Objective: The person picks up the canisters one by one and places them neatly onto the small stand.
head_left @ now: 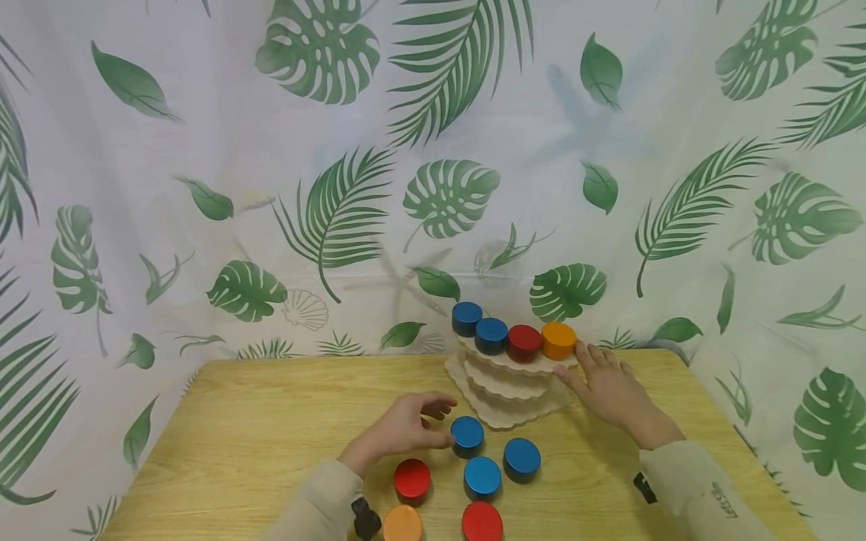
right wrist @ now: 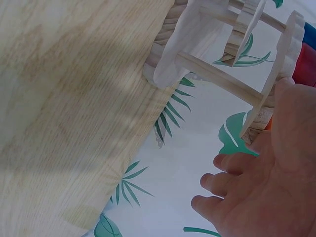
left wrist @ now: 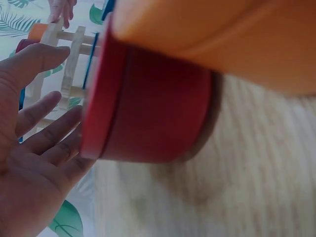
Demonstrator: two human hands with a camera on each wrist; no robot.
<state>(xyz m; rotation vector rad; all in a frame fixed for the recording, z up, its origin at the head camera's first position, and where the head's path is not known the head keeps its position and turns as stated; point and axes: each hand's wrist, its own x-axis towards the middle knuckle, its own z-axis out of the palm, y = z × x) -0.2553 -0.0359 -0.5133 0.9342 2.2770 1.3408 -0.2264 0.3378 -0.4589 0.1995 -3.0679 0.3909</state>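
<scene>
A pale wooden three-tier stand with scalloped edges [head_left: 507,385] stands at the table's back. Along its top tier sit two blue round blocks [head_left: 491,336], a red round block [head_left: 524,343] and an orange round block [head_left: 558,341]. My right hand [head_left: 614,389] pinches the right end of that tier between thumb and index finger, its other fingers extended. Fingers spread and loosely bent, my left hand [head_left: 413,427] reaches to a blue round block [head_left: 467,436] on the table, the thumb right at its side. The left palm [left wrist: 34,182] holds nothing.
Two more blue blocks [head_left: 482,478] stand near the left hand. Closer to me are two red blocks [head_left: 413,481] and an orange block [head_left: 402,524], on the wooden table [head_left: 257,443]. A leaf-print cloth [head_left: 325,203] hangs behind the table.
</scene>
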